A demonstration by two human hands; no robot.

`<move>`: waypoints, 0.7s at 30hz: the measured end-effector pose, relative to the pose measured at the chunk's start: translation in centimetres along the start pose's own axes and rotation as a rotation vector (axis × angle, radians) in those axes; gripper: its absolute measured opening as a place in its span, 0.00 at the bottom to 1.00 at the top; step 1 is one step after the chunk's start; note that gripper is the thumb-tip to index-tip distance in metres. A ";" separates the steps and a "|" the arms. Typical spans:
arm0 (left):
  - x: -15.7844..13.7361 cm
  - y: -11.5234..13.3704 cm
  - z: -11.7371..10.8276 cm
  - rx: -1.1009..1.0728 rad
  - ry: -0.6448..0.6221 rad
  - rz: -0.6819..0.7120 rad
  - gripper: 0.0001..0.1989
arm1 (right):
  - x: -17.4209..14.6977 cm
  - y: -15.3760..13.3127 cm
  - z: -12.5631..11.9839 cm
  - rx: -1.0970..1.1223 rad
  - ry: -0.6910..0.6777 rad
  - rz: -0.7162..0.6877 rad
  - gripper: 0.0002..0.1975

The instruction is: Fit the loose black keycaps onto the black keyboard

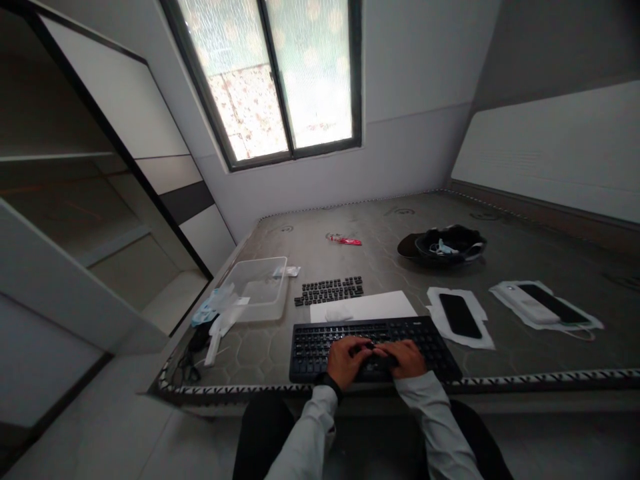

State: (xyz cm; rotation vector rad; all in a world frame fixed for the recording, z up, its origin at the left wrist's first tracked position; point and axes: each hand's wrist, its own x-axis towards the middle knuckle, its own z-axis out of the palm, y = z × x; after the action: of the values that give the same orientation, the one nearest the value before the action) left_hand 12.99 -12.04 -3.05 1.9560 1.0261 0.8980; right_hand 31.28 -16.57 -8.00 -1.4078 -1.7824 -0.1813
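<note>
A black keyboard (310, 347) lies along the near edge of the mattress in front of me. Over its middle, my left hand (345, 360) has its thumb and fingers bent together in a pinch. My right hand (405, 357) comes in from the other side, fingertips also drawn together and almost meeting the left ones. Something small and dark seems to be between the fingertips, but it is too small to make out against the black keys. Just behind the keyboard are a white sheet (385, 305) and rows of loose black keycaps (330, 291).
On the left stands a clear plastic box (265, 310) beside wrappers and a black cable (187, 363). A red item (350, 241) lies farther back. To the right are a phone (459, 316) on white wrapping, a second phone (553, 303) with a white block, and a cap (450, 247).
</note>
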 end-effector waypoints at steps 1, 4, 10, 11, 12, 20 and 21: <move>0.0 -0.1 0.0 0.004 -0.004 0.005 0.10 | 0.0 0.0 0.0 0.005 -0.001 0.005 0.15; 0.0 -0.4 0.1 0.011 -0.005 0.011 0.08 | 0.0 -0.1 -0.1 0.027 -0.008 0.038 0.16; 0.0 -0.9 0.4 0.008 0.020 -0.010 0.08 | 0.0 -0.3 -0.3 0.050 -0.042 0.070 0.15; 0.0 -0.9 0.4 0.004 0.024 -0.011 0.08 | 0.0 -0.3 -0.3 0.049 -0.039 0.068 0.15; 0.0 -0.9 0.4 0.000 0.027 -0.013 0.07 | 0.0 -0.2 -0.3 0.046 -0.033 0.067 0.15; 0.2 -1.0 0.5 -0.007 0.055 -0.028 0.07 | -0.2 0.5 -0.7 0.011 -0.028 0.067 0.15; 0.2 -1.1 0.5 -0.008 0.055 -0.029 0.07 | -0.2 0.7 -0.9 0.002 -0.030 0.072 0.15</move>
State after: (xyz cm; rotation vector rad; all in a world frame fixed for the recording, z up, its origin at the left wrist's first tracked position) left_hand 13.13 -11.53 -4.17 1.9143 1.0784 0.9429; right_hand 32.32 -16.97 -7.82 -1.4782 -1.7525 -0.1212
